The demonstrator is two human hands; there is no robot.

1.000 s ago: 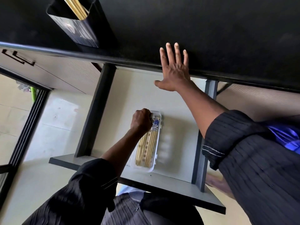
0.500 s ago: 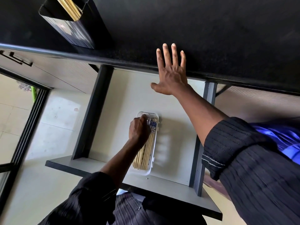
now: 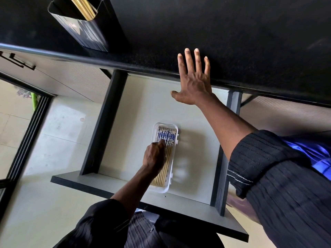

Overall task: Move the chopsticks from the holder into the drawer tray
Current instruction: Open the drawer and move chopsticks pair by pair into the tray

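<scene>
Black stone-like countertop [image 3: 215, 33] fills the top of the head view, its rounded front edge running from left to right above the open drawer [image 3: 136, 108]. The drawer's pale floor is bounded by dark side walls and a grey front panel nearest the person; bare floor lies to both sides of the tray and beyond it toward the counter.

The right hand [image 3: 194, 83] lies flat with fingers spread, palm on the counter's edge, thumb hanging over the drawer. The left hand [image 3: 155, 156] is curled into a loose fist inside the clear plastic tray [image 3: 155, 127], its knuckles and fingertips down on the chopsticks [image 3: 166, 138] lying there; whether it pinches any of them cannot be told.

Those chopsticks lie side by side along the tray, blue-and-white patterned ends toward the counter, plain wooden ends toward the drawer front. On the counter at upper left stands the dark holder [image 3: 84, 31], upright, with several yellow chopsticks in the holder [image 3: 82, 6] leaning in it.
</scene>
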